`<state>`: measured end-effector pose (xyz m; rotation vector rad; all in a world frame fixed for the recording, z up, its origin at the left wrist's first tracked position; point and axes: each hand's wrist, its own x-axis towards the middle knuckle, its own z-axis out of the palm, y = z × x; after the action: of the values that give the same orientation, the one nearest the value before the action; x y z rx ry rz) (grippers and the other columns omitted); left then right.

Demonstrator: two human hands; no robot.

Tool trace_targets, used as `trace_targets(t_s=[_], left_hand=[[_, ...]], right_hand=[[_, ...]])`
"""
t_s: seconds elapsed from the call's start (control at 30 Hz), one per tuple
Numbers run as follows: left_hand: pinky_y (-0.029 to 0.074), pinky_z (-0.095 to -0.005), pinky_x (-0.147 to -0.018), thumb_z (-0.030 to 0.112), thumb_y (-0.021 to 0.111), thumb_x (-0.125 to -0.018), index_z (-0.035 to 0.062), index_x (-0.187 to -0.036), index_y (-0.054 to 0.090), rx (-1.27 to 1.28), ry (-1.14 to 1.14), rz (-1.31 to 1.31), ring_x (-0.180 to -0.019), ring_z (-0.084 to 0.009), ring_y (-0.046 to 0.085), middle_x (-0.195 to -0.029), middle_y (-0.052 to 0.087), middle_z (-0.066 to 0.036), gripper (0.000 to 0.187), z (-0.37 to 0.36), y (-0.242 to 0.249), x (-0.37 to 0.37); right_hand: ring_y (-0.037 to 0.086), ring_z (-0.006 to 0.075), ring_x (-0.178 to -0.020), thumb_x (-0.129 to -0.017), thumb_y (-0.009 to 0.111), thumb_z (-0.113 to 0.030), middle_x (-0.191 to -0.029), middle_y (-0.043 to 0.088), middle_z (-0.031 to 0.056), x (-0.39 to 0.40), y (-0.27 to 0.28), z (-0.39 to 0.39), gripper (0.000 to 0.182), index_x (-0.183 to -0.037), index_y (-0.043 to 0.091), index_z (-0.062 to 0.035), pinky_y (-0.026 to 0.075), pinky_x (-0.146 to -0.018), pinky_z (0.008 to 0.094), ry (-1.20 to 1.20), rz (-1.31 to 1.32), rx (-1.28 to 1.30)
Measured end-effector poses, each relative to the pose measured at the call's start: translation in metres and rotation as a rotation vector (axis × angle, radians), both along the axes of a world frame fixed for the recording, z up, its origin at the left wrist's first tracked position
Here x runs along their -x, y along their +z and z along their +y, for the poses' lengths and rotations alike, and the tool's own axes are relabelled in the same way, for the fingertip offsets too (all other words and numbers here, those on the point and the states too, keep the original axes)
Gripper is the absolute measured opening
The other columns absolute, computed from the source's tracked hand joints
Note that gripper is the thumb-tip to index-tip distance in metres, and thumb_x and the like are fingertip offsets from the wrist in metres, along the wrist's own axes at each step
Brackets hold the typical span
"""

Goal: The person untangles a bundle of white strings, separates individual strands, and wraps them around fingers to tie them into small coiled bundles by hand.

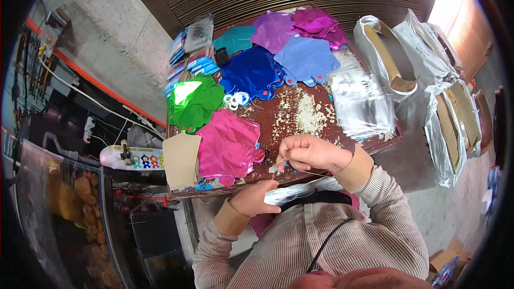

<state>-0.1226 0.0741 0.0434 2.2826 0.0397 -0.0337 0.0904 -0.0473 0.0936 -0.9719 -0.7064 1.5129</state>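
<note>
My left hand point(254, 199) is closed around one end of a bundle of thin white strands point(305, 189), held low against my waist at the table's front edge. Just above it my right hand point(310, 153) is pinched shut on a thin pale string point(305, 171), which trails down to the right. Left of my hands, a stack of pink foil sheets point(227, 144), looking like flat balloons, lies on the worn red-brown table point(278, 123). A sheet of brown card point(181, 160) lies beside it at the corner.
Green point(195, 101), dark blue point(249, 72), light blue point(308, 59) and purple point(273, 29) foil stacks spread behind. White rings point(235, 100) lie mid-table; clear plastic packets point(361, 104) on the right. Bag-lined boxes point(452, 128) stand on the right, a skateboard point(134, 158) left.
</note>
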Motion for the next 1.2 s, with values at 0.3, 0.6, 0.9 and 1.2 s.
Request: trace_targets(t_s=[0.3, 0.6, 0.9, 1.2], left_hand=[[0.042, -0.0185, -0.066, 0.006, 0.054, -0.093, 0.0008, -0.111, 0.058, 0.954, 0.534, -0.087, -0.073, -0.0088, 0.053, -0.095, 0.063, -0.009, 0.019, 0.014, 0.036, -0.016], [0.048, -0.0215, -0.070, 0.010, 0.049, -0.098, 0.0022, -0.115, 0.054, 0.950, 0.573, -0.525, -0.072, -0.0116, 0.055, -0.098, 0.062, -0.011, 0.019, 0.018, 0.081, -0.071], [0.051, -0.0261, -0.076, 0.016, 0.043, -0.102, 0.0033, -0.113, 0.053, 1.298, 0.389, -0.443, -0.075, -0.0151, 0.057, -0.098, 0.058, -0.012, 0.019, -0.009, 0.085, -0.092], [0.045, -0.0208, -0.058, 0.018, 0.043, -0.103, 0.0026, -0.114, 0.054, 1.429, 0.312, -0.489, -0.060, -0.0111, 0.050, -0.086, 0.057, -0.009, 0.022, -0.023, 0.115, -0.106]], right_hand=[[0.053, 0.0073, -0.052, -0.086, 0.048, -0.002, -0.070, 0.060, 0.0052, -0.001, 0.030, 0.000, 0.007, -0.088, 0.054, -0.0035, 0.032, -0.042, 0.0172, -0.075, -0.023, -0.214], [0.054, 0.0068, -0.051, -0.092, 0.059, -0.015, -0.074, 0.064, 0.0052, -0.006, 0.098, 0.005, 0.016, -0.092, 0.065, -0.0002, 0.040, -0.046, 0.0168, 0.047, -0.294, -0.071], [0.051, 0.0055, -0.049, -0.092, 0.061, -0.012, -0.102, 0.071, 0.0091, -0.025, 0.126, 0.017, 0.018, -0.102, 0.070, 0.0000, 0.040, -0.042, 0.0153, -0.288, -0.275, -0.182], [0.049, 0.0043, -0.048, -0.090, 0.065, -0.020, -0.108, 0.069, 0.0074, -0.017, 0.153, 0.019, 0.026, -0.108, 0.070, -0.0023, 0.036, -0.039, 0.0148, -0.327, -0.553, -0.182]])
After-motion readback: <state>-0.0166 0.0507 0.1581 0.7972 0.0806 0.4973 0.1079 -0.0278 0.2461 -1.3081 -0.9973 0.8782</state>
